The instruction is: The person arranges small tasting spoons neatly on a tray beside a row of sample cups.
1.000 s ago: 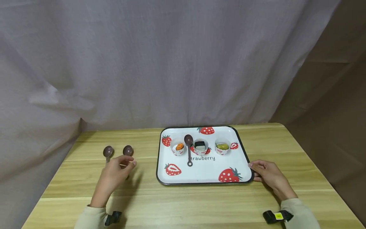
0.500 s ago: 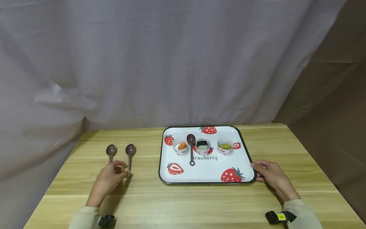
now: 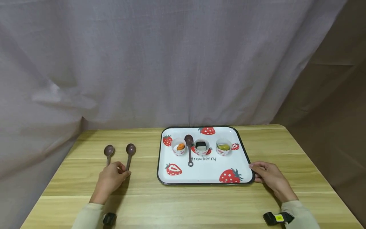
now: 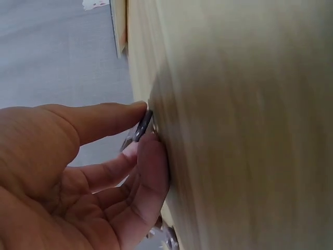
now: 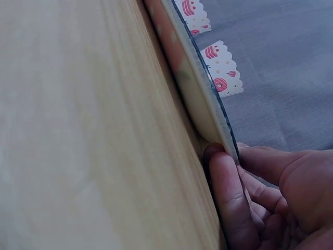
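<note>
My left hand (image 3: 111, 178) pinches the handle end of a brown spoon (image 3: 130, 150), which lies with its bowl toward the back. In the left wrist view the dark handle end (image 4: 143, 125) shows between thumb and fingertips, close to the wood. A second brown spoon (image 3: 109, 151) lies to the left, the lower part of its handle hidden by that hand. My right hand (image 3: 270, 176) grips the near right corner of a white strawberry tray (image 3: 200, 173). In the right wrist view the thumb is over the dark rim (image 5: 229, 127) and fingers are beneath.
On the tray stand three paper cups: one with an orange piece (image 3: 180, 146), one with a black-and-white piece (image 3: 201, 146), one with a green piece (image 3: 223, 147). A third brown spoon (image 3: 189, 149) lies between the left two. A grey curtain (image 3: 183, 63) hangs behind the wooden table (image 3: 183, 203).
My left hand has come down from above the right-hand loose spoon to its handle end, and that spoon's handle now tilts slightly. The right hand stays at the tray corner.
</note>
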A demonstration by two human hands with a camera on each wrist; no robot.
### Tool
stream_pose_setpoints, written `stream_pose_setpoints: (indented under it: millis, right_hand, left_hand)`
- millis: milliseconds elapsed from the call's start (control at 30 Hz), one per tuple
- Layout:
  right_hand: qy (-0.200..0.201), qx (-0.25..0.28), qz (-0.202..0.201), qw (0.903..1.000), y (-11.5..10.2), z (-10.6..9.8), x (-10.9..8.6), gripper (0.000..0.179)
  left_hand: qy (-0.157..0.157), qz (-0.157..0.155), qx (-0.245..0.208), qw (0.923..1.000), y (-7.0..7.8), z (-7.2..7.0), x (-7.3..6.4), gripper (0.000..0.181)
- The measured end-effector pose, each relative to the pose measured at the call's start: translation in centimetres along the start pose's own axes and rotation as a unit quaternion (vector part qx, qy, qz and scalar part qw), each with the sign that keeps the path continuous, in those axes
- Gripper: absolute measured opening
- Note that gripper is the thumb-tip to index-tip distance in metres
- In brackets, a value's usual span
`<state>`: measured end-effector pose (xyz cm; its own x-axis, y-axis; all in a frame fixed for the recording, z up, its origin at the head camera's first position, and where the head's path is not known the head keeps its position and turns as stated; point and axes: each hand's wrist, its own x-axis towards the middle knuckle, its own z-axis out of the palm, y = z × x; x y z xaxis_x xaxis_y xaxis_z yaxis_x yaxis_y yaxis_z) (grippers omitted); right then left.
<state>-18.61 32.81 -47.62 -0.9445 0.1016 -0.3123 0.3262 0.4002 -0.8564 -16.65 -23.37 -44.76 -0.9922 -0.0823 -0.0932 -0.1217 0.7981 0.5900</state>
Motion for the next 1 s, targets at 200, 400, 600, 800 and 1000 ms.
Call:
stream_pose_setpoints:
  millis: [200, 400, 600, 800, 1000]
  right_hand:
    - [-0.003, -0.008, 0.011, 0.9999, -0.2, 0.0, 0.1, 0.047]
    - [-0.009, -0.013, 0.013, 0.9998, -0.2, 0.0, 0.2, 0.047]
    - [-0.014, -0.01, 0.01, 0.9998, -0.2, 0.0, 0.0, 0.047]
    - [-0.009, -0.011, 0.016, 0.9998, -0.2, 0.0, -0.1, 0.047]
    - [-0.006, -0.007, 0.013, 0.9999, -0.1, -0.1, 0.0, 0.047]
  left_hand:
    - [0.001, 0.001, -0.013, 0.9999, -0.2, 0.1, -0.1, 0.016]
    - [-0.011, -0.02, -0.082, 0.9964, -0.6, 0.1, 0.1, 0.016]
    - [-0.031, -0.042, -0.19, 0.9804, -1.3, 0.4, 0.8, 0.017]
    - [-0.052, -0.059, -0.283, 0.956, -1.3, 0.6, 1.1, 0.026]
    - [-0.055, -0.042, -0.371, 0.9259, -0.3, 1.3, 1.4, 0.032]
